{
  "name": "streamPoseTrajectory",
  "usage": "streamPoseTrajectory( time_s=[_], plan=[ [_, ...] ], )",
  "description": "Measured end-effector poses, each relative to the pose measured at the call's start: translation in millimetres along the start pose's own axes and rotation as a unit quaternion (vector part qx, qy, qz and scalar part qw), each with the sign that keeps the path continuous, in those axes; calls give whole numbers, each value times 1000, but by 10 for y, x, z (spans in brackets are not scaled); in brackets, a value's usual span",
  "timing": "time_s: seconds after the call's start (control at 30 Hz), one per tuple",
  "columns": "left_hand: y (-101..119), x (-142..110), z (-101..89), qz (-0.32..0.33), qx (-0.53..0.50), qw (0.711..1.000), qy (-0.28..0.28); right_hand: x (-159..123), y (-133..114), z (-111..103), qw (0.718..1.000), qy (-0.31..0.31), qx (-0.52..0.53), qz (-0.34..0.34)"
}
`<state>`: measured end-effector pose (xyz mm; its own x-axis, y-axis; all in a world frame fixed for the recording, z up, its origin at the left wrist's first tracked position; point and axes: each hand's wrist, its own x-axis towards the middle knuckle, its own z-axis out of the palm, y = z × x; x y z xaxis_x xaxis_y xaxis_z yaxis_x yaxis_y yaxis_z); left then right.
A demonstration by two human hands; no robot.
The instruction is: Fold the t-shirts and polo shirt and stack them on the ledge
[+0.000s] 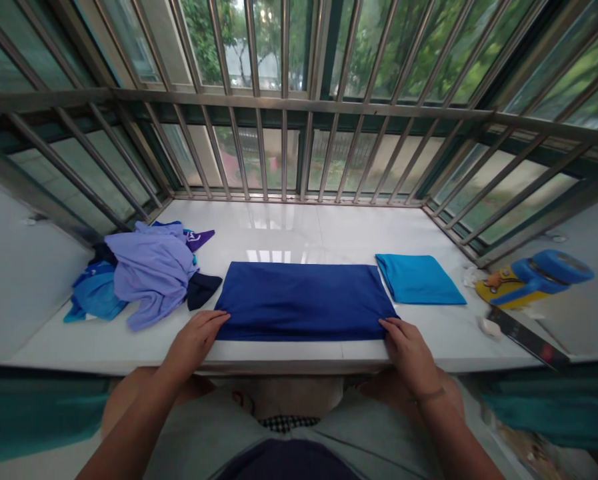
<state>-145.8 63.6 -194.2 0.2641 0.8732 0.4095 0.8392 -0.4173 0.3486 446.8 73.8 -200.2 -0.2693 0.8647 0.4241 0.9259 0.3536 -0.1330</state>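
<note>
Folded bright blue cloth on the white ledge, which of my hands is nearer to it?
Right. Your right hand touches the dark blue cloth at its right edge, on your side of the bright blue cloth; your left hand is at the left edge, farther away.

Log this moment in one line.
left hand: touching dark blue cloth, left end | right hand: touching its right end | beyond right end: folded lighter blue cloth | far left: clothes pile

Taking the middle cloth [303, 300] on the sill [299, 230] as datum: clothes heap [151, 270] left, second cloth [421, 280] right (just beside), bottle [529, 277] farther right, bars [285, 153] behind.
</note>
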Motion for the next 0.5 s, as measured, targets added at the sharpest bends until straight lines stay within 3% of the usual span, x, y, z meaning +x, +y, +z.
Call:
streamPoseTrajectory(
  time_s=[0.13,0.27,0.43,0.5],
  plan=[
    [126,39,-77,-2,8,1000,24,112,41,-47,1000,1,4,15],
    [238,-100,-29,47,1,999,-25,93,77,-44,999,-15,6,48],
    [349,-274,-52,30,-49,997,-48,99,-20,12,971,35,-77,224],
    [370,-275,-93,23,-65,996,-51,195,-55,42,949,8,-85,303]
  ],
)
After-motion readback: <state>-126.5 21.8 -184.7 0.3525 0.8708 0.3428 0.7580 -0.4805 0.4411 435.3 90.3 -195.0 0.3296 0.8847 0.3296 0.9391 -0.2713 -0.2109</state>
